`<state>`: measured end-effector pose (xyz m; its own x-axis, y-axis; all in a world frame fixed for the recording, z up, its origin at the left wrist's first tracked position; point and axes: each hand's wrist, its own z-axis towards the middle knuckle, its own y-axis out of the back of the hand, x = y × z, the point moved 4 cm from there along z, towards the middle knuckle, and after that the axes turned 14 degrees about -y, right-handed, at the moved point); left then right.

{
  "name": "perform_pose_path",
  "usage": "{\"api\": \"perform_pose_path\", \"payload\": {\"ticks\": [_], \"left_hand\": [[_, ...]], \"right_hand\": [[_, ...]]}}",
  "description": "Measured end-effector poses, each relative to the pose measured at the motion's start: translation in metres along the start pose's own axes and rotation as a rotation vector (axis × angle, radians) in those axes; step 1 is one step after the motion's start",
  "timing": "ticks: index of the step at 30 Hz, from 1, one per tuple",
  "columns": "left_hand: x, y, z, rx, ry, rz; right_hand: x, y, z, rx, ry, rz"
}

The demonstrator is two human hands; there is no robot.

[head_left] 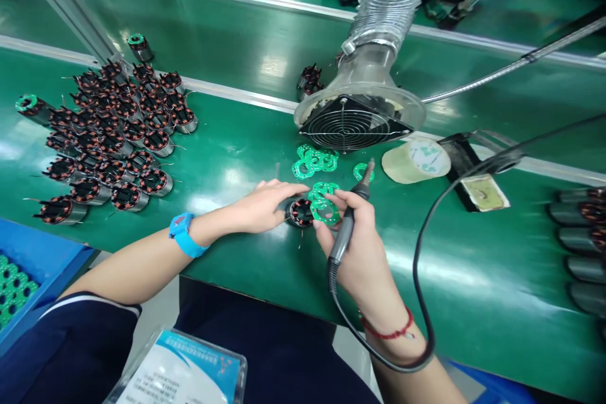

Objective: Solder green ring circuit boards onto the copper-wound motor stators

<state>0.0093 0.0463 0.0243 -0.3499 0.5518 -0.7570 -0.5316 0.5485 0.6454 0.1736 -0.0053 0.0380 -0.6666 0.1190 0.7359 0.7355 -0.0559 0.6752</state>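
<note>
My left hand (pixel 265 205) is curled around the side of a wound motor stator (pixel 299 213) standing on the bench, thumb and fingers against it. In my right hand (pixel 357 246) lies a soldering iron (pixel 346 230), its tip pointing up and away from me. The thumb and fingertips of that same hand pinch a green ring-shaped circuit board (pixel 324 219) just beside and above the stator. Right behind it are more loose ring boards (pixel 322 188), partly hidden by my fingers. A further group of ring boards (pixel 315 160) lies beyond.
Several wound stators (pixel 118 132) crowd the left side. A fume fan (pixel 348 126) on a flexible duct hangs ahead. A tape roll (pixel 416 161) and a soldering-iron stand with sponge (pixel 485 192) sit right of it. More stators (pixel 584 237) line the right edge; a blue bin (pixel 42 252) is at left.
</note>
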Motion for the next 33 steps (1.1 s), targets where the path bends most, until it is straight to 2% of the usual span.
{"api": "perform_pose_path", "payload": {"ticks": [3, 6, 10, 14, 17, 20, 22, 24, 28, 33], "left_hand": [[0.0, -0.005, 0.0, 0.008, -0.057, 0.029], [-0.001, -0.007, 0.002, 0.012, -0.039, 0.115], [-0.002, -0.011, 0.005, -0.027, -0.01, 0.186], [0.0, -0.014, 0.004, -0.084, -0.034, 0.128], [0.0, -0.012, 0.002, -0.165, -0.116, -0.009], [-0.005, -0.01, 0.001, -0.221, -0.248, -0.105], [-0.008, -0.012, 0.001, -0.228, -0.274, -0.081], [-0.009, -0.014, 0.003, -0.224, -0.244, -0.015], [-0.015, -0.015, 0.007, -0.164, -0.223, 0.065], [-0.019, -0.004, 0.011, -0.049, -0.25, 0.111]], "right_hand": [[0.018, -0.001, 0.004, -0.035, 0.161, -0.176], [0.031, -0.003, 0.005, -0.014, 0.279, -0.383], [0.035, -0.004, 0.003, -0.002, 0.349, -0.422], [0.024, -0.006, -0.001, -0.107, 0.297, -0.29], [0.012, -0.01, -0.006, -0.186, 0.249, -0.267], [0.003, -0.014, -0.011, -0.19, 0.264, -0.276], [0.0, -0.014, -0.013, -0.159, 0.3, -0.255], [-0.003, -0.013, -0.013, -0.133, 0.295, -0.223], [-0.011, -0.012, -0.007, -0.145, 0.187, -0.097], [-0.021, -0.017, -0.004, -0.161, 0.092, 0.152]]}}
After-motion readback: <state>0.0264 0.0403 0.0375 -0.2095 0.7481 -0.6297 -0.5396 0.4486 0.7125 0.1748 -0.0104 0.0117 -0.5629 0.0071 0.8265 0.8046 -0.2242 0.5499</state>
